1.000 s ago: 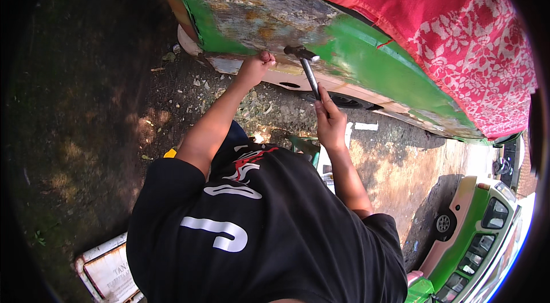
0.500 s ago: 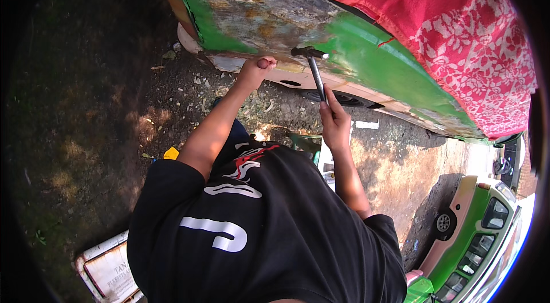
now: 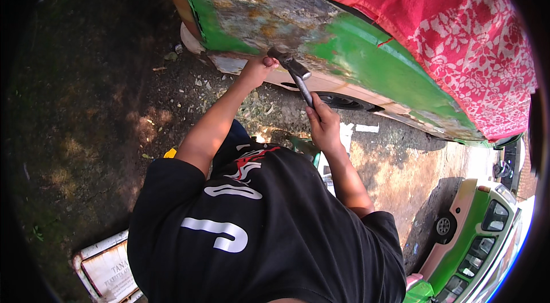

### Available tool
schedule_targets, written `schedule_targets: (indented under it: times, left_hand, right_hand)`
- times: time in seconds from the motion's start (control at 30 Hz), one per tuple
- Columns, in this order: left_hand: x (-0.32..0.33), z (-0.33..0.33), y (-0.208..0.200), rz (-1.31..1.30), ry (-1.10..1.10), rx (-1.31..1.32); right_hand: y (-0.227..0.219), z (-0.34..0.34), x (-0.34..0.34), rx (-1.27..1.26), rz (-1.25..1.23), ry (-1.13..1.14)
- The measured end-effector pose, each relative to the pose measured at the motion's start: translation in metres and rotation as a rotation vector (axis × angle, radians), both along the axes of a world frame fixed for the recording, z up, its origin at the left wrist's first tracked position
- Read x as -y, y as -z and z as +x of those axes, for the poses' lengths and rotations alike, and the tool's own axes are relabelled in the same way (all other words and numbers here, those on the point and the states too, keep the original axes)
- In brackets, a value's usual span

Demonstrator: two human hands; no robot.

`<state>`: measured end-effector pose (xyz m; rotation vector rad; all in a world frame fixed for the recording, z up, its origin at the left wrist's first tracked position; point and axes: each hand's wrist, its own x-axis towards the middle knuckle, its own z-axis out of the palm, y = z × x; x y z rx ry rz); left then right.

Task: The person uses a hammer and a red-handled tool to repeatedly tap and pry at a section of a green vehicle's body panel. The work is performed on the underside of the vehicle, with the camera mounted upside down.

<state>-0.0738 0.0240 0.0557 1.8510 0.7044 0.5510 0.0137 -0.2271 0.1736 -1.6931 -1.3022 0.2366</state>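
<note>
My right hand [image 3: 325, 124] is closed round the shaft of a hammer [image 3: 300, 81]. The dark metal hammer head is up against the side of a green and white vehicle [image 3: 366, 62], close beside my left hand [image 3: 255, 71]. That left hand is a fist near the body panel, holding a tool with a rounded brown handle end [image 3: 267, 61]; the rest of the tool is hidden. Around the hands the panel [image 3: 258, 11] is scraped to rough brown and grey, with green paint on either side.
A red cloth with white flowers [image 3: 452, 39] drapes over the vehicle. Below the panel is a wheel [image 3: 344, 100]. Rubble and pale scraps [image 3: 366, 128] litter the dirt ground. A white sign [image 3: 112, 268] lies lower left; another green and white van [image 3: 472, 246] stands lower right.
My right hand has moved left and slightly down, bringing the hammer head from the right over to beside my left fist. The left hand has barely shifted.
</note>
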Motion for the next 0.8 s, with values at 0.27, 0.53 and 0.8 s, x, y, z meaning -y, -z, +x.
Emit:
schedule_targets:
  times: [0.27, 0.53, 0.8]
  left_hand:
    - [0.001, -0.016, 0.027, -0.036, -0.064, -0.050]
    - [0.003, -0.025, 0.033, -0.121, -0.084, 0.266]
    - [0.006, -0.022, 0.018, -0.109, -0.080, 0.139]
  right_hand:
    - [0.024, 0.009, 0.018, -0.270, -0.265, 0.128]
    - [0.047, 0.025, 0.043, -0.861, -0.162, 0.160]
    - [0.059, 0.025, 0.049, -0.898, -0.200, 0.185]
